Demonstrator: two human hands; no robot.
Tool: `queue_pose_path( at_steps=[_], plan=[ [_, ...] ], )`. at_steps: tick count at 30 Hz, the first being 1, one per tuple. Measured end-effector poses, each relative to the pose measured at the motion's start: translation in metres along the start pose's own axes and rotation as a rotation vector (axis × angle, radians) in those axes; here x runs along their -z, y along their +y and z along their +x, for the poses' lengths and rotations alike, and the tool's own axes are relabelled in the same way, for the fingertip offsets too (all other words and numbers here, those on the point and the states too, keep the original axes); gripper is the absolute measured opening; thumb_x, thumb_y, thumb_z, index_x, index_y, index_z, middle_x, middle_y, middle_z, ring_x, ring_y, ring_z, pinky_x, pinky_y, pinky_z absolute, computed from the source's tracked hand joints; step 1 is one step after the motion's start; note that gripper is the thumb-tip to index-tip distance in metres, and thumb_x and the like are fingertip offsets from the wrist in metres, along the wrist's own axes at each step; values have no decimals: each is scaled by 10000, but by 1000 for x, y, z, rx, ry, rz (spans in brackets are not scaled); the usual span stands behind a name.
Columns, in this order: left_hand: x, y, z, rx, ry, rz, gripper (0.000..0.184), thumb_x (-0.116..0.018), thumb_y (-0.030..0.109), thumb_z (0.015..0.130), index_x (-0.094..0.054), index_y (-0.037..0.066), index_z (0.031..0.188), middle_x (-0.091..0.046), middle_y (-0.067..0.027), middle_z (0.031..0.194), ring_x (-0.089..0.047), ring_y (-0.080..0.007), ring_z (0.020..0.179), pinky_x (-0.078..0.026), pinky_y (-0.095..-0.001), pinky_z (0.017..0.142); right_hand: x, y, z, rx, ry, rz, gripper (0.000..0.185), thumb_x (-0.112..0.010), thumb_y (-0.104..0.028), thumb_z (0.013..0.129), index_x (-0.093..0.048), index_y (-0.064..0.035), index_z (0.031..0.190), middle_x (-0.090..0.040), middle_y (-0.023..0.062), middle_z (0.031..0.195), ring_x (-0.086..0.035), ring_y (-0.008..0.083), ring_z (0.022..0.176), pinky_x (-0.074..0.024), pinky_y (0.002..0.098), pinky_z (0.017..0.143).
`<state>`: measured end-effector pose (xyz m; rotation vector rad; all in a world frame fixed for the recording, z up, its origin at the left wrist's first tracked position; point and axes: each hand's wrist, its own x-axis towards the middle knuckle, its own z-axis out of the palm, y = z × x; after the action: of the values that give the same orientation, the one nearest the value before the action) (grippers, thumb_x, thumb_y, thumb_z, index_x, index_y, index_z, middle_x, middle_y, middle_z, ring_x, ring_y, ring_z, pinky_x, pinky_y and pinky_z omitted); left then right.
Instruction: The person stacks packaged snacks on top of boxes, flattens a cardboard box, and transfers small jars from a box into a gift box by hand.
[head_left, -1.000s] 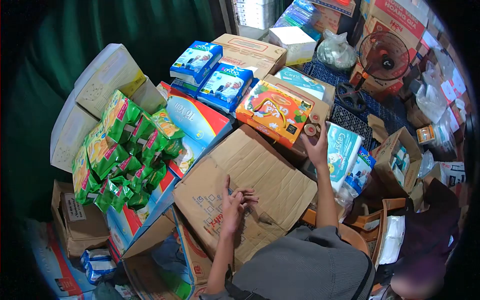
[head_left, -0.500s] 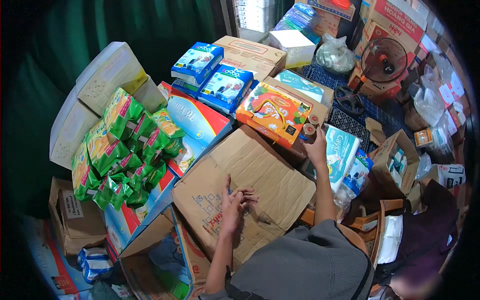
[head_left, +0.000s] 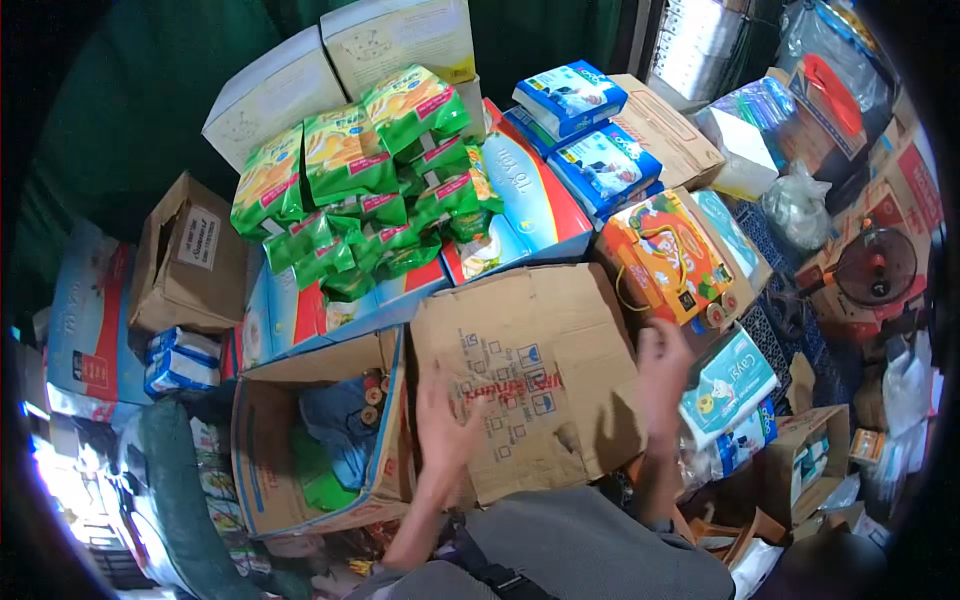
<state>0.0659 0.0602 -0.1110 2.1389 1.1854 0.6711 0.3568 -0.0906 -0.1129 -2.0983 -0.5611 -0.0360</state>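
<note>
A flattened-looking brown cardboard box (head_left: 520,360) with printed marks lies before me. Over its left part my left hand (head_left: 447,425) hovers, blurred, fingers apart and holding nothing. My right hand (head_left: 663,370) is above the right edge of the cardboard, fingers loosely spread and nothing seen in them. Just beyond it stands an orange gift box (head_left: 670,255) with a yellow cord handle. Small round rolls (head_left: 715,316) with reddish rims sit at that box's near right corner. More such rolls (head_left: 371,396) lie on blue cloth (head_left: 340,430) inside an open carton (head_left: 255,450) at left.
Green snack packs (head_left: 350,160) are heaped on blue-and-red boxes (head_left: 525,200) behind. Blue diaper packs (head_left: 605,165) stand at the back. On the right are a teal-and-white pack (head_left: 730,385), an open carton (head_left: 810,450) and a fan (head_left: 875,265).
My right hand has let go of the roll at the orange box and drawn back toward the cardboard. My left hand has spread its fingers. The view has turned left, showing the open carton.
</note>
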Motion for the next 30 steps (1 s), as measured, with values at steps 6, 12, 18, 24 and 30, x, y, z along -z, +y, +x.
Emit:
queue_pose_path(
  at_steps=[6,12,18,24,30],
  plan=[
    [-3,-56,-27,252,-258,-135,894,-673,351,1013,-149,98,1692,-320,-244,1673,-387,-411,1518,-396,-482,1187,-57,-42,-63,216,-452,-434,670,-696,-433,976,-565,53,1419,-644,286,1289,-598,470,1202,-476,511,1048],
    [-2,-33,-19,312,-272,-59,912,-697,360,990,-172,86,1682,-377,-277,1629,-465,-453,1444,-437,-511,1149,-70,-22,-60,158,-615,-297,749,-689,-465,972,-505,56,1477,-573,284,1435,-518,483,1317,-391,534,1135],
    [1,-35,-17,300,-243,42,976,-713,466,955,-173,101,1682,-378,-300,1613,-475,-487,1412,-456,-529,1124,-60,-60,-37,15,-838,-46,553,-694,-236,981,-533,30,1438,-684,279,1224,-647,454,1160,-507,497,996],
    [-10,-36,-9,278,-344,202,971,-674,511,971,-162,100,1687,-377,-321,1610,-583,-502,1281,-533,-534,1014,-101,-4,-38,122,-784,-59,428,-658,-130,977,-583,-25,1385,-692,284,1163,-642,495,1106,-530,492,940],
    [-5,-46,-7,239,-380,302,931,-647,515,977,-186,113,1679,-419,-328,1573,-656,-525,1129,-588,-538,911,-108,16,-45,34,-853,1,377,-636,-136,999,-612,-17,1356,-689,277,1188,-644,482,1122,-532,487,939]
  ],
)
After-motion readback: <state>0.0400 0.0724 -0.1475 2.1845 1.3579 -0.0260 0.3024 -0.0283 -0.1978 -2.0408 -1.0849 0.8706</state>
